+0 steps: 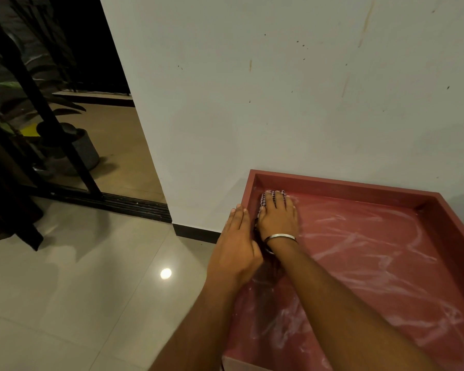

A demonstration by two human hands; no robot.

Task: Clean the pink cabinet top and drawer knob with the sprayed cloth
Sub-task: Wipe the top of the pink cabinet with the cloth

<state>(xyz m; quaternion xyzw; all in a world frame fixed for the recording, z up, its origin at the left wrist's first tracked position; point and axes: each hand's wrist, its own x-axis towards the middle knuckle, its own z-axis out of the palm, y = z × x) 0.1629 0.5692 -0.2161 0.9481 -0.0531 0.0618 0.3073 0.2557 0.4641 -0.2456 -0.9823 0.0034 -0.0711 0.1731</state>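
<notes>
Pink cabinet top (359, 258) wiping is underway: right hand (278, 219) fingers (277, 200) flat atop the cloth (264, 199), left hand (236, 247) fingers flat, empty, on the rim beside; next sweep toward the streaks.

Cloth (268, 199) — mostly hidden under the right hand (279, 219); only a checked edge shows past the fingertips. Left hand (236, 247) covers the near stretch of the cabinet's left rim (248, 188). Pink cabinet top (373, 263) cut off by right and bottom edges — drawer knob not visible. Plant pot (83, 152) half lost in shadow behind a dark door frame (65, 145).
</notes>
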